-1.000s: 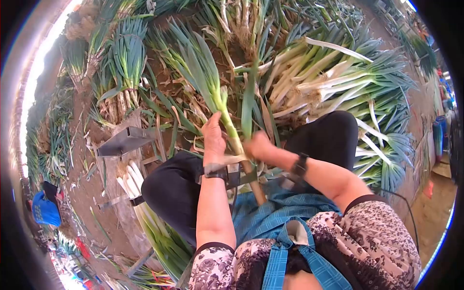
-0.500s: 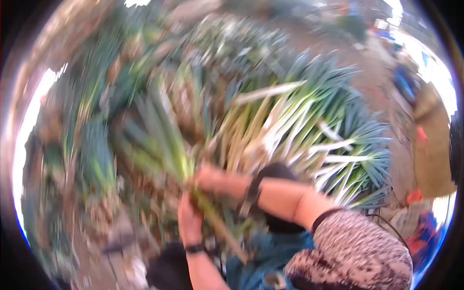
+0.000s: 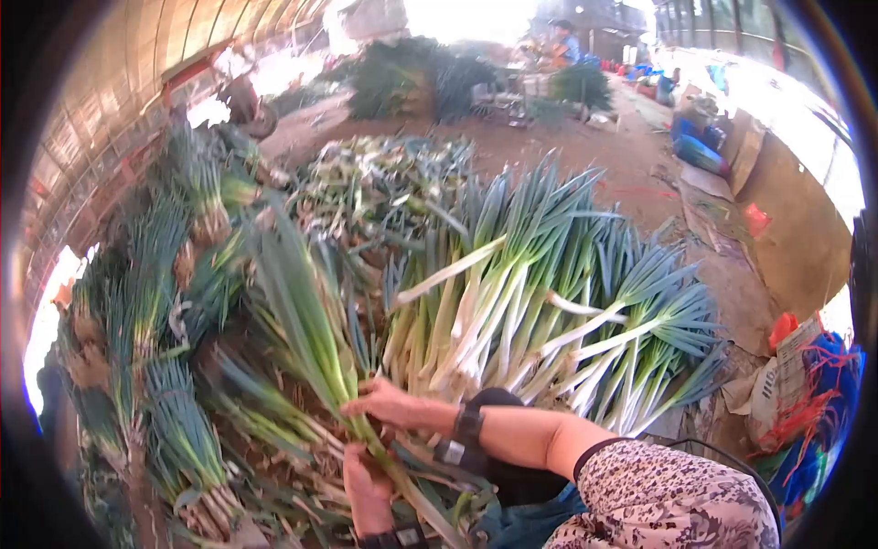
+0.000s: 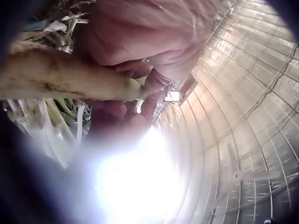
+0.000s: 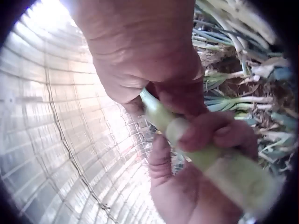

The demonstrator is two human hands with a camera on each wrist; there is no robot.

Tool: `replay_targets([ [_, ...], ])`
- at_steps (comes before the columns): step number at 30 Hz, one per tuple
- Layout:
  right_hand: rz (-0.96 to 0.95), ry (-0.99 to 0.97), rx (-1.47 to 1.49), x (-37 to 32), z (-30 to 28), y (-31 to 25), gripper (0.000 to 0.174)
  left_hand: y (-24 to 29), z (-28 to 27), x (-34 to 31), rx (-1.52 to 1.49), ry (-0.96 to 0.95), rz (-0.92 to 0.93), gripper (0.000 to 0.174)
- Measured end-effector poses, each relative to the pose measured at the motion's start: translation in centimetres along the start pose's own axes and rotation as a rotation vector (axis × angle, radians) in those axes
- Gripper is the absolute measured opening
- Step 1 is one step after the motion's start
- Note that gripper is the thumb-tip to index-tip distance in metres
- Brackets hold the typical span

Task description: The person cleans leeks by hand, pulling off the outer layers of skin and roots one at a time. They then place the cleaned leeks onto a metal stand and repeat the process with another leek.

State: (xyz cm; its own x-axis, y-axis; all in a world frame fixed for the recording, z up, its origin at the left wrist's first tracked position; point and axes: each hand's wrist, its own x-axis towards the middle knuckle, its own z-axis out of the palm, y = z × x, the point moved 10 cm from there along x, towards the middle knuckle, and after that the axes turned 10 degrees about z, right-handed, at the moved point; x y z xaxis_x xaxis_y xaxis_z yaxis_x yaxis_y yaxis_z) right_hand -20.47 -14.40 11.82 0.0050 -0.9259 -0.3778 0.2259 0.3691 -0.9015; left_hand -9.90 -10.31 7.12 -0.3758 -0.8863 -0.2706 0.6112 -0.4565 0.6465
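Observation:
One long leek [image 3: 402, 480] slants across my front, green leaves [image 3: 306, 316] up and to the left, pale stalk end down toward my lap. My left hand [image 3: 368, 485] grips its stalk from below, fingers curled round it, as the right wrist view also shows. Just above, where the leaves begin, my right hand [image 3: 391, 403] pinches the leek between thumb and fingers. In the left wrist view the soil-marked stalk [image 4: 51, 77] runs into the fingers. The right wrist view has the stalk [image 5: 243, 182] across my left palm, my right hand [image 5: 140, 51] above it.
A broad pile of white-stemmed leeks [image 3: 503, 311] lies in front on the right. Tied leek bundles [image 3: 183, 425] stand along the left, and loose trimmings [image 3: 366, 183] heap up farther off. At right are a printed sack [image 3: 777, 384] and red strings [image 3: 805, 412].
The head view has tilted up and turned right, bringing the far end of the shed into sight. My right hand, blurred beside the stalk earlier, now pinches the leek above my left hand.

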Motion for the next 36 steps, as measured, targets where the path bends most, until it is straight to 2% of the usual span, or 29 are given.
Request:
replay_targets([
  [1,-0.109,0.048,-0.007,1.2,-0.6,-0.1,0.031,0.4,0.7,-0.2,0.031,0.025,0.009,0.032],
  [3,0.028,0.056,0.145,1.8,-0.3,1.7,0.029,0.8,-0.8,-0.5,0.114,0.090,0.018,0.027],
  [4,0.015,-0.030,0.253,0.0,0.9,0.0,0.028,0.4,-2.6,0.0,0.159,0.084,0.023,0.024],
  [5,-0.020,-0.042,0.247,1.2,1.6,1.7,0.026,-0.1,-4.7,-0.3,0.161,0.102,0.031,0.024],
  [6,-0.099,-0.020,0.227,2.1,0.9,2.0,0.026,0.3,-5.1,0.2,0.387,0.030,0.174,0.021],
  [8,-0.114,0.130,-0.055,1.6,-0.1,1.6,0.023,0.2,-2.7,0.7,0.533,-0.060,0.282,0.016],
  [9,-0.165,0.177,-0.067,0.9,-1.0,0.8,0.023,0.3,-1.5,-0.1,0.467,-0.042,0.236,0.014],
  [11,-0.159,0.153,-0.043,0.4,-0.6,1.2,0.026,1.8,2.6,-1.7,1.415,-0.333,0.578,0.014],
  [12,-0.139,0.125,-0.027,0.4,0.0,1.7,0.027,1.0,1.9,-1.5,1.408,-0.348,0.606,0.014],
  [13,-0.154,0.130,-0.031,0.5,0.0,2.0,0.027,-0.2,-0.3,-0.8,1.178,-0.288,0.537,0.014],
  [15,-0.035,0.074,-0.020,1.0,0.2,4.9,0.026,-1.9,-0.9,-1.2,0.951,-0.232,0.455,0.015],
  [17,-0.064,0.072,-0.003,0.2,0.2,5.0,0.026,-4.0,-3.4,-2.5,0.292,0.185,0.167,0.016],
  [18,-0.095,0.063,0.012,-0.2,0.4,4.5,0.027,-4.4,-3.3,-3.1,0.293,0.175,0.169,0.016],
  [19,-0.153,0.088,0.047,-0.5,0.1,4.0,0.026,-2.5,-2.2,-4.2,0.384,0.158,0.376,0.017],
  [21,-0.121,0.126,0.005,0.0,-0.4,4.4,0.025,1.7,2.3,-8.4,0.882,0.001,0.735,0.036],
  [22,-0.085,0.153,-0.038,0.4,-0.5,5.0,0.025,1.6,1.4,-8.5,0.882,-0.002,0.735,0.036],
  [24,-0.062,0.150,-0.045,0.5,0.3,6.0,0.025,1.7,0.3,-9.1,1.483,0.064,0.821,0.032],
  [25,-0.035,0.149,-0.052,0.6,0.6,6.5,0.026,1.7,-0.1,-9.0,1.482,0.065,0.823,0.032],
  [27,-0.017,0.176,-0.085,1.0,0.9,7.2,0.028,2.2,1.2,-10.4,1.649,0.069,1.085,0.031],
  [28,0.005,0.201,-0.114,1.1,0.9,7.9,0.030,2.2,0.8,-10.1,1.652,0.075,1.075,0.031],
  [29,-0.047,0.217,-0.121,1.2,0.9,7.9,0.031,1.7,-0.2,-8.6,1.552,0.019,0.940,0.026],
  [30,-0.103,0.296,-0.274,1.7,0.4,7.8,0.031,1.0,-1.7,-7.5,1.457,-0.018,0.793,0.025],
  [31,-0.025,0.295,-0.329,1.7,0.5,7.6,0.031,1.2,-0.4,-7.6,1.509,-0.081,0.899,0.026],
  [32,-0.050,0.294,-0.761,1.6,1.5,5.8,0.031,1.3,0.9,-7.4,1.576,-0.131,0.972,0.028],
  [33,-0.144,0.304,-0.513,4.4,1.1,8.9,0.031,0.5,2.3,-8.1,1.860,-0.212,1.114,0.029],
  [34,-0.144,0.289,-0.472,3.5,0.7,7.7,0.025,0.6,3.6,-8.5,1.933,-0.222,1.315,0.027],
  [35,-0.121,0.276,-0.312,2.9,0.3,6.9,0.020,1.0,2.6,-7.2,1.871,-0.187,1.123,0.025],
  [36,-0.084,0.266,-0.145,2.6,0.2,6.6,0.015,1.6,3.8,-7.7,1.912,-0.211,1.151,0.019],
])
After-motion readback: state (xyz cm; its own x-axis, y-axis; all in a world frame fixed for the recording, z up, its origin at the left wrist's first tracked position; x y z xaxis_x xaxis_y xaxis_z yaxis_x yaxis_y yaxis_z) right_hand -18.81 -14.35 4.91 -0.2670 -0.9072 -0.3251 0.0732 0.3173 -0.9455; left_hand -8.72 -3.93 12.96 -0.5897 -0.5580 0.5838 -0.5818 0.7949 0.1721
